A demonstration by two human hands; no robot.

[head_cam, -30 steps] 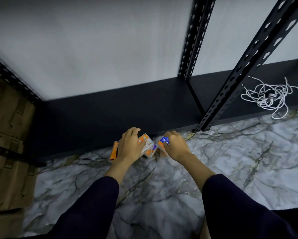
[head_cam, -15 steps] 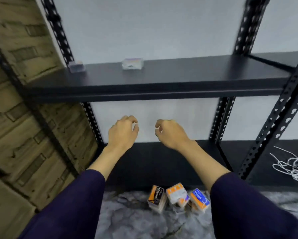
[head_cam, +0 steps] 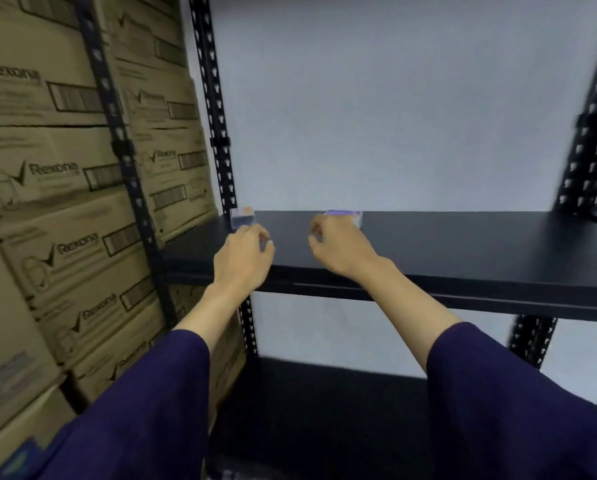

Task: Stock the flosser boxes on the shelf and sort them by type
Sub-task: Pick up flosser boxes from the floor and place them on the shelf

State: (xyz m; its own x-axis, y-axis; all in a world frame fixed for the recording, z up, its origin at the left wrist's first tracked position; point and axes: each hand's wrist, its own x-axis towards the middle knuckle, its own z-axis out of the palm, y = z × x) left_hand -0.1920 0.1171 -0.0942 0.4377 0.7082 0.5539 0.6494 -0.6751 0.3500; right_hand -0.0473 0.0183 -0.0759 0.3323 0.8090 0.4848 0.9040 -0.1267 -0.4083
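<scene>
Reaching over black metal shelf [head_cam: 463, 244]: left hand [head_cam: 243, 261] and right hand [head_cam: 338, 247], fingers loosely curled, holding nothing. Small blurred box [head_cam: 243, 218] at shelf's back left corner; purple-topped box [head_cam: 347, 215] at shelf's back edge, behind right hand. Stacked brown cardboard cartons [head_cam: 65, 202] left of shelf.

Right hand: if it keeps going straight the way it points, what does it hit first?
Probably the purple-topped box on the shelf, just beyond the right hand. Blur hides whether the fingertips touch it already.

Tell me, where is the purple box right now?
The purple box sits at the back of the black shelf, by the white wall, just behind the right hand. Another small box stands to its left.
</scene>
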